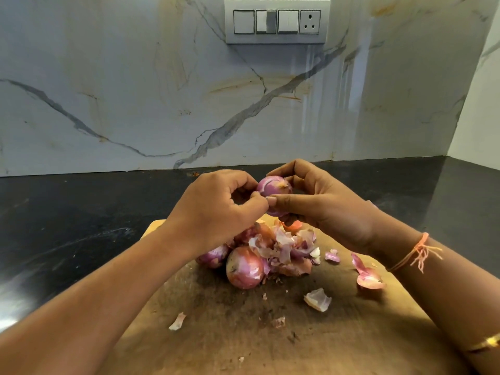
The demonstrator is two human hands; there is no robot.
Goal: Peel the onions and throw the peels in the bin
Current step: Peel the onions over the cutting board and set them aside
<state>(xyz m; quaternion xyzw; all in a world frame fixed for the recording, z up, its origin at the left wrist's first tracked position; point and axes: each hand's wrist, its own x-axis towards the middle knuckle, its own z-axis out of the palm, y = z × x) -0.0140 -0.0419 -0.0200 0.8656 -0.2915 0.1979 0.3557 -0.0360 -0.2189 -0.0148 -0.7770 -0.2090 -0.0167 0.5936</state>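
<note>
A purple onion [272, 188] is held up above the wooden cutting board [230, 326]. My right hand [322, 204] grips it from the right, thumb and fingers curled round it. My left hand [219, 204] pinches at its left side with thumb and fingertips. Below, on the board, lie unpeeled onions, one large [244, 267] and one smaller [213, 257] partly under my left forearm, next to a heap of peels [286, 247]. Loose peel pieces lie at the right [369, 277], centre [318, 299] and lower left [177, 321]. No bin is in view.
The board sits on a dark stone counter [67, 226] against a marble-patterned wall [135, 90]. A switch panel with a socket [276, 21] is on the wall above. A white side wall [479, 117] closes the right corner.
</note>
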